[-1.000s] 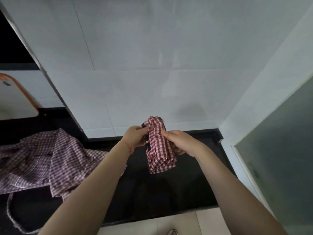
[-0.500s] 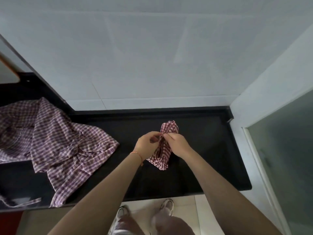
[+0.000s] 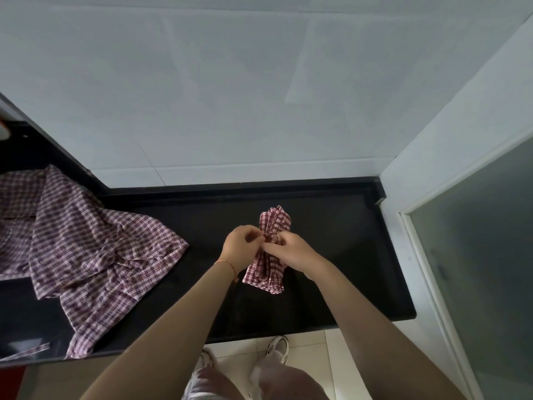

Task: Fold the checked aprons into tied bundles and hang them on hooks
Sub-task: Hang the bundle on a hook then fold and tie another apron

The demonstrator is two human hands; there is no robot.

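Observation:
A red-and-white checked apron, folded into a narrow bundle, is held just above the black counter near its middle. My left hand pinches the bundle's waist from the left. My right hand pinches the same spot from the right, fingertips of both hands meeting on the tie. The bundle's top end fans out above my fingers, and its lower end hangs below my hands. A second checked apron lies spread and crumpled on the counter at the left. No hook is in view.
A white tiled wall rises behind the counter. At the right stand a white wall corner and a frosted glass door. A loose apron strap lies at the counter's front left edge. My shoes stand on the light floor tiles below.
The view tilted down from the wall to the counter. The bundle came down from in front of the wall to just over the counter, with both hands closing on its middle.

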